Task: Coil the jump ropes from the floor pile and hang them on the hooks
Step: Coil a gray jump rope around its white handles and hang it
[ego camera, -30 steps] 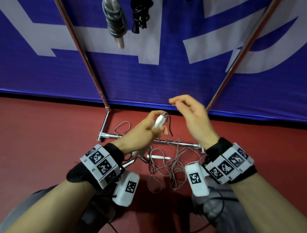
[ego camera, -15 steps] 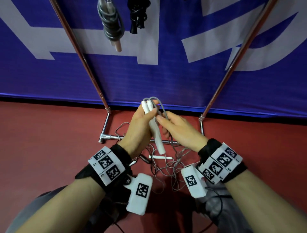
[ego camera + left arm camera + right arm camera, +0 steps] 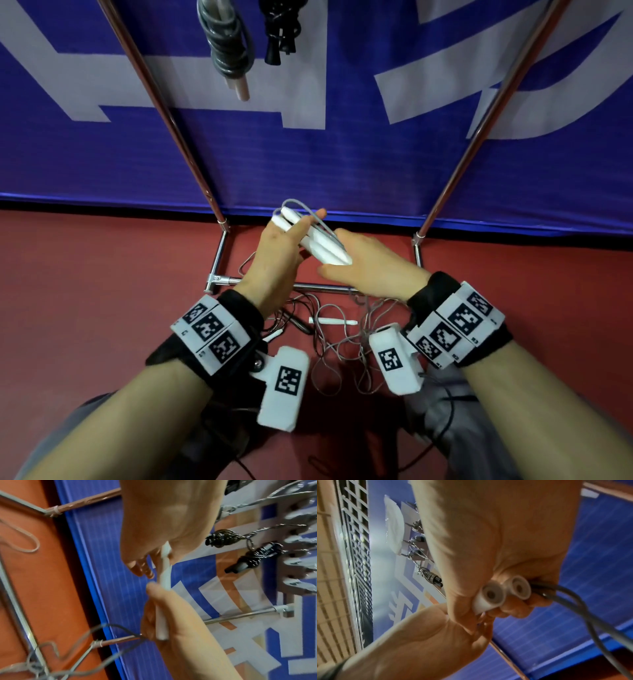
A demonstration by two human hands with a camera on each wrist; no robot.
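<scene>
Two white jump rope handles [image 3: 317, 241] lie side by side, held between both hands above the floor pile. My left hand [image 3: 286, 245] grips their upper part, thumb across them. My right hand [image 3: 364, 269] grips their lower ends. In the right wrist view its fingers curl round the two round handle ends [image 3: 505, 593], and the grey rope [image 3: 583, 609] runs off to the right. The left wrist view shows one handle [image 3: 164, 577] running between the two hands. The pile of tangled grey rope [image 3: 346, 346] lies on the red floor below, with a loose white handle [image 3: 332, 321] in it.
A coiled grey rope [image 3: 226, 51] and a coiled black rope [image 3: 279, 31] hang from the rack at the top. Metal hooks [image 3: 295, 561] line the rack's bar. Two slanted poles [image 3: 164, 102] stand on a chrome base bar [image 3: 226, 281] before a blue banner.
My right hand, raised and free a second ago, has come down and taken the handles' lower ends. The handles now lie together and have tilted towards the right.
</scene>
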